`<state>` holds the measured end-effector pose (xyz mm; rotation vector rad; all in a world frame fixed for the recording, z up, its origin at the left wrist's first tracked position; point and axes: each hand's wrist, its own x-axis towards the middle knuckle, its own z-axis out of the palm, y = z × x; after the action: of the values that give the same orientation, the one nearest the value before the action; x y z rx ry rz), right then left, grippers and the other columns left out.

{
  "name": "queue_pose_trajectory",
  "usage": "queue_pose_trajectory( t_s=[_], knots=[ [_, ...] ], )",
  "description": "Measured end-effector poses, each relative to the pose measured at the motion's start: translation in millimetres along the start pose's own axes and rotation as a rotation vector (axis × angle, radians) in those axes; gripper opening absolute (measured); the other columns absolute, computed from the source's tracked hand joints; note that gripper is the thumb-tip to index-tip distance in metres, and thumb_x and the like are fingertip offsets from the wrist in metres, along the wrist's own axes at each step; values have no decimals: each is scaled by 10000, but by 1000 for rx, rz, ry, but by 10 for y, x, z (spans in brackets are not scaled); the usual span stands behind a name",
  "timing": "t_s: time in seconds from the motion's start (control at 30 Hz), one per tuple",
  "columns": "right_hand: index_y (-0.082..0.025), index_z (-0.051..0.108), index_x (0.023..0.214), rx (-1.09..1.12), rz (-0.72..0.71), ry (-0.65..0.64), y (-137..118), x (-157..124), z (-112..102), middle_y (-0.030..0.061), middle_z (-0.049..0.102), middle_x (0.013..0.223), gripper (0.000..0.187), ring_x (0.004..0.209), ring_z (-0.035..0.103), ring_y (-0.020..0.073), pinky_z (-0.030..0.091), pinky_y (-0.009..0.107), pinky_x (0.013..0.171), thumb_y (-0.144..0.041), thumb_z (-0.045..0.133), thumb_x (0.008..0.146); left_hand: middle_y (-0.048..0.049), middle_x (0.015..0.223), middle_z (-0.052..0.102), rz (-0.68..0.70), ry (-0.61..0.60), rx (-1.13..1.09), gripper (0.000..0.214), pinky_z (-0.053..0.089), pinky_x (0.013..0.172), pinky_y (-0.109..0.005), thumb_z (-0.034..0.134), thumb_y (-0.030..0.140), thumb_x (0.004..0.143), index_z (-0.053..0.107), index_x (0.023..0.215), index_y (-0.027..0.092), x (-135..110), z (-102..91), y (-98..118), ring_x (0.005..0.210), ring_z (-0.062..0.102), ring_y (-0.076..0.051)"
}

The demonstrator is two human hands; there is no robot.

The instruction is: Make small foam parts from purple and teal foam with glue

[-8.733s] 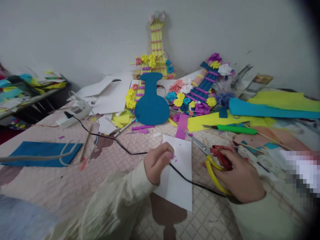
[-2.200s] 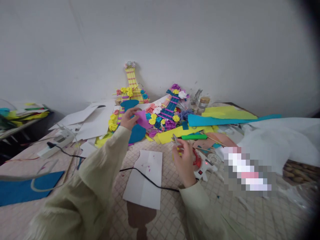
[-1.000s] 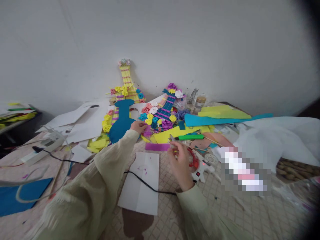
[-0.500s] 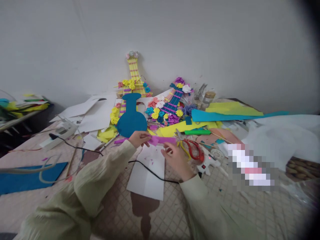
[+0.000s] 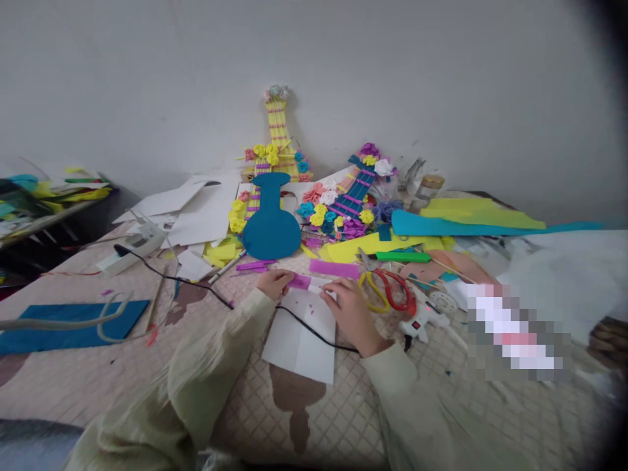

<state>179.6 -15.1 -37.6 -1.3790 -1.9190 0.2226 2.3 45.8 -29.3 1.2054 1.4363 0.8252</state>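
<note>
Purple paper (image 5: 299,281), a small piece, sits at the centre of the frame, between the two hands and over the upper end of a creased white sheet (image 5: 314,360). We record the left hand (image 5: 275,283) with thumb and forefinger pinching its left end. We judge that this grip on the edge leaves most of the piece uncovered and in sight.

A small white piece (image 5: 316,286) lies against its right end. The fingertips of the right hand (image 5: 356,318) come together at that white piece; whether they grip it or only touch it, we cannot tell. The remaining fingers are curled, possibly to keep them out of the way.

Just above the hands we note a longer purple strip (image 5: 334,269) lying flat. To the right of the right hand lie the scissors (image 5: 411,299), handles toward us, and next to them a glue gun (image 5: 424,320) with a small red light; we suppose both sit there for easy reach. A black cord (image 5: 314,330) crosses the white sheet. We see the blue cutout (image 5: 272,232) propped upright above the left hand, perhaps to keep the working spot free.
</note>
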Motion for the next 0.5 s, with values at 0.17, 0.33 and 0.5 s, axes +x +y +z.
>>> queue_pose_trajectory(
  t_s=[0.17,0.33,0.5],
  knots=[
    [-197,637,896,11,-39,73,-45,12,13,59,575,865,173,845,508,191,408,340,776,-287,517,810,64,271,427,-39,-83,-72,168,155,276,-146,486,225,780,608,788,109,-70,44,-48,214,297,-39],
    [-196,649,901,-2,-61,67,-90,0,64,62,570,856,181,814,507,190,404,354,767,-273,511,812,50,295,439,-67,-169,-150,184,149,270,-136,482,260,780,588,751,112,-158,83,-20,228,351,-46],
    [-203,659,891,6,-60,39,-101,-9,40,63,570,837,190,822,506,194,400,359,774,-274,499,818,61,318,428,-59,-186,-185,158,147,258,-143,503,244,766,585,725,115,-218,94,5,285,455,-70]
  ],
)
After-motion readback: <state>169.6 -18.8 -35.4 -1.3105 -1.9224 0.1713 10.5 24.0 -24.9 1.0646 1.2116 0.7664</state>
